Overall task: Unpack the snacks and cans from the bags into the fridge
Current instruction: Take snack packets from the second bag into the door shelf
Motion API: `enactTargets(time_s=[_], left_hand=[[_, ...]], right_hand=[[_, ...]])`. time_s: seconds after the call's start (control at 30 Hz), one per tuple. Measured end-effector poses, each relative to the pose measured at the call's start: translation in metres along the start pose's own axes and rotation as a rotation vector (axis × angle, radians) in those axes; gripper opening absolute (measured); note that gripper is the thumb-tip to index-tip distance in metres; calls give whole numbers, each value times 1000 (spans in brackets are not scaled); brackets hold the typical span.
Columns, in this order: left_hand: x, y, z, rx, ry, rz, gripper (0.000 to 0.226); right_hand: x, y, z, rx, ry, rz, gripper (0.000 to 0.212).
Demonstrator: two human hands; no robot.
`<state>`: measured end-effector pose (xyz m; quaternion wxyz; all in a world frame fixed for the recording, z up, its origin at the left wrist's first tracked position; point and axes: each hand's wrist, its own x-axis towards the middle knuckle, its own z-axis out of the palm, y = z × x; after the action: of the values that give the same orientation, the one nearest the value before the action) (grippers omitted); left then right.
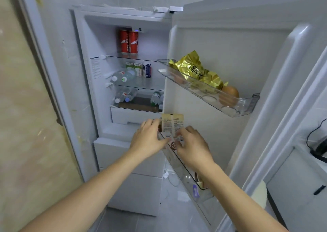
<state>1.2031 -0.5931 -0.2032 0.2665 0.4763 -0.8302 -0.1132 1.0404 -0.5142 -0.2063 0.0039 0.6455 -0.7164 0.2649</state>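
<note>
Your left hand [147, 137] and right hand [192, 143] both pinching tan snack packets [172, 123], upright in lower door bin [184, 173], fridge [123, 72] open, red cans [128, 41] on top shelf

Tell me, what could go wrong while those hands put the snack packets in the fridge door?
The tan snack packets stand tall above the lower door bin, so they might tip out when the left hand and right hand let go. Up top, the gold snack bag bulges over the upper door bin beside an egg; swinging the door hard could shake either loose.
</note>
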Motion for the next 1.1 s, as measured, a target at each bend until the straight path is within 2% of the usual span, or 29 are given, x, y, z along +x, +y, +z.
enactTargets(time_s=[0.13, 0.23, 0.47, 0.57, 0.8, 0.93, 1.1], left_hand=[[-17, -42, -60, 158, 110, -53, 73], [-46, -84, -113, 312, 203, -158, 71], [-196, -164, -229, 617, 392, -508, 71], [-284, -174, -266, 718, 451, -676, 69], [-490, -137, -305, 844, 594, -1041, 67], [-605, -106, -309, 842, 660, -1254, 68], [-749, -74, -286, 785, 741, -1537, 67]], right_hand=[[39, -53, 9, 93, 40, -192, 41], [62, -117, 28, 134, 48, -376, 49], [36, -306, 88, 416, -107, -776, 54], [-14, -382, 106, 512, -186, -963, 57], [-185, -520, 101, 774, -356, -1360, 43], [-293, -568, 106, 842, -458, -1570, 43], [-426, -602, 131, 859, -661, -1743, 47]])
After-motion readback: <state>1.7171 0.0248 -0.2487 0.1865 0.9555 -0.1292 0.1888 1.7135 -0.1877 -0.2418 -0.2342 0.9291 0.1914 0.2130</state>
